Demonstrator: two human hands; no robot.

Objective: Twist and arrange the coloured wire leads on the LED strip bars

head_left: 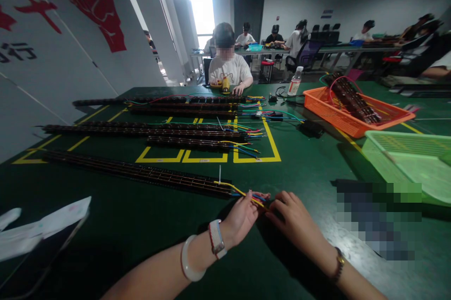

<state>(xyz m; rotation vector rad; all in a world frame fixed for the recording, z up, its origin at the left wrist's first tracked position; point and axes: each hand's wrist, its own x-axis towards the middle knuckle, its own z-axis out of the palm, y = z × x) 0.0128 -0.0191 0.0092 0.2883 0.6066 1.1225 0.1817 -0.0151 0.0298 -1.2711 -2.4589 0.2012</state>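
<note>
In front of me a long dark wire bundle (141, 172) lies slantwise on the green table, with yellow, blue and red wires (240, 192) coming out of its right end. My left hand (243, 217) is closed around these coloured wires. Close beside it, my right hand (294, 220) pinches at the wire ends with bent fingers; its fingertips are partly hidden. A white cable tie (220, 175) stands up from the bundle near its right end. Behind lie more dark bundles (148, 130) with coloured wire ends, across yellow tape outlines (257, 160).
An orange basket (327, 111) with a dark bundle in it and a green basket (387, 163) stand on the right. A bottle (295, 81) is at the back. Across the table sits a person (229, 67). White paper (45, 225) lies at the left.
</note>
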